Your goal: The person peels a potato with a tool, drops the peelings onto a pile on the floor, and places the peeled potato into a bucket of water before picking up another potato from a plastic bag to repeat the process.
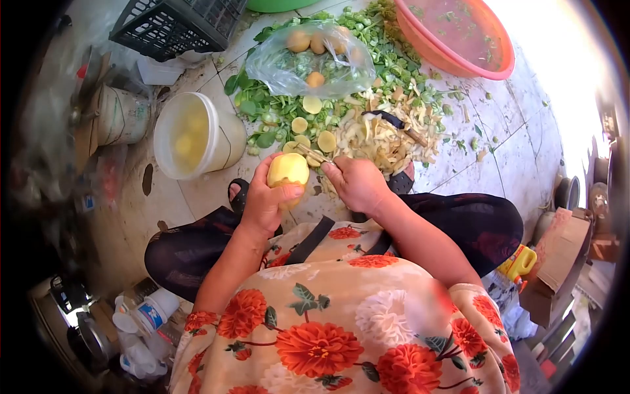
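Note:
My left hand (264,199) is wrapped round a mostly peeled yellow potato (289,172), with a strip of brown skin low on its side. In my right hand (357,184) is a peeler (312,153), its head at the potato's upper right edge. Just beyond the hands, a heap of potato peelings (387,134) lies on the floor, a dark strip on top of it. Round pale slices (326,141) are scattered beside the heap, next to green leaves and trimmings (262,108).
Left of the hands stands a white bucket (226,138) with yellow pieces in liquid. A clear plastic bag (275,62) with brown potatoes rests on the greens. An orange basin (436,52) of water stands far right, a dark crate (177,29) far left.

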The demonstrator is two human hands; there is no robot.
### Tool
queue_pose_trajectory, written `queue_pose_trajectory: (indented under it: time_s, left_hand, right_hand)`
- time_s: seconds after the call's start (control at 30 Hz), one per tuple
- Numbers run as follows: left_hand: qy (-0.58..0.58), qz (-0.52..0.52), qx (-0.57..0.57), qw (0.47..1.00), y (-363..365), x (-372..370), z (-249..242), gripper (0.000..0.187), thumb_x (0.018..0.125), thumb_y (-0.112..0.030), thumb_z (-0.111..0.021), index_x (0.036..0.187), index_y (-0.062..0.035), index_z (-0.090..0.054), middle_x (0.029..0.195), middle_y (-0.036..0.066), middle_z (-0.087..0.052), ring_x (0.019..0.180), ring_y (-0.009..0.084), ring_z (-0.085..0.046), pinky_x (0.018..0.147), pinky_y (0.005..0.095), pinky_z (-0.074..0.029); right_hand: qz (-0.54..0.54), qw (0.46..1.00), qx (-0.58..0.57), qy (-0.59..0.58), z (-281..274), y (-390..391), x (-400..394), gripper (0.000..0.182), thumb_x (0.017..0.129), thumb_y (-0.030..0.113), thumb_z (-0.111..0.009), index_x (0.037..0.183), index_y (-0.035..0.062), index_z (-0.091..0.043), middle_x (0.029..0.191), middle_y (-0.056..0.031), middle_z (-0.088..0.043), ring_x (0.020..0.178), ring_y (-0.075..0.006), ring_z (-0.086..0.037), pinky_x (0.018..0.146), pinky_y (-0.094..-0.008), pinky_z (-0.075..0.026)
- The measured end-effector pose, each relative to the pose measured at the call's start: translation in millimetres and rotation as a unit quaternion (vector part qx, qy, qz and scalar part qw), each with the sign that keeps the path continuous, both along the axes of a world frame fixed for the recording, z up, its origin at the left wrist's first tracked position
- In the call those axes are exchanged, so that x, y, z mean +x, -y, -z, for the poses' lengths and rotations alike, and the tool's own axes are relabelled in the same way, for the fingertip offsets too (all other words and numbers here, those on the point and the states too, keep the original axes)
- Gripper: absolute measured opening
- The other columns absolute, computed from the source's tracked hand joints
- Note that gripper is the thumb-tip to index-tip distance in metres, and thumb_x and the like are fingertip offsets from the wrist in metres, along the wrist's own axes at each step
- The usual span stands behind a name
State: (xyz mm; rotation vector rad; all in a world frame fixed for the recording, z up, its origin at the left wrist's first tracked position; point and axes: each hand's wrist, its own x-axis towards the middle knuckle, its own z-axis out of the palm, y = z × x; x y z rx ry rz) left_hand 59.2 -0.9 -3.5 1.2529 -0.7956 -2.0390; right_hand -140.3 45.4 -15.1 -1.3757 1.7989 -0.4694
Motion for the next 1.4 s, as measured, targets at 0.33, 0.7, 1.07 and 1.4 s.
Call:
queue_pose_trajectory:
  time_s: [0.33,0.7,1.07,1.4]
  left_hand:
    - [-0.037,0.034,-0.027,0.998,-5,-6,-8,0.086,0.061,-0.006,-0.075,0.138,-0.0023,-0.037,0.122,0.01,-0.056,0.111,0.0232,-0.057,0.096,0.0342,-0.047]
    - [-0.085,-0.007,0.038,0.996,-3,6,12,0.07,0.07,-0.009,-0.072,0.134,0.0002,-0.043,0.118,0.009,-0.058,0.108,0.021,-0.057,0.095,0.0338,-0.047]
    - [-0.037,0.061,-0.02,0.997,-4,4,9,0.063,0.072,-0.011,-0.07,0.129,0.0021,-0.048,0.107,0.011,-0.06,0.096,0.0221,-0.061,0.084,0.0345,-0.053]
    - [-0.081,-0.005,0.102,0.992,-6,10,16,0.057,0.075,-0.012,-0.069,0.127,-0.0023,-0.047,0.111,0.01,-0.059,0.1,0.025,-0.061,0.084,0.0421,-0.055]
  right_hand:
    - [-0.005,0.999,0.032,-0.019,28,1,-3,0.041,0.096,0.04,-0.048,0.086,0.0024,-0.063,0.078,-0.0236,-0.064,0.078,-0.0438,-0.062,0.071,-0.0511,-0.049]
    - [-0.1,0.994,-0.019,0.039,-26,-11,10,0.04,0.097,0.042,-0.045,0.091,0.0053,-0.06,0.076,-0.02,-0.065,0.074,-0.0405,-0.064,0.069,-0.0498,-0.05]
    - [0.007,1.0,0.026,-0.001,16,0,1,0.043,0.096,0.042,-0.047,0.086,0.0041,-0.063,0.079,-0.0213,-0.066,0.079,-0.0416,-0.063,0.072,-0.0506,-0.049]
    - [-0.078,0.997,0.0,0.03,0,-9,16,0.044,0.096,0.042,-0.046,0.085,0.0032,-0.064,0.078,-0.0199,-0.066,0.077,-0.0403,-0.064,0.071,-0.05,-0.051]
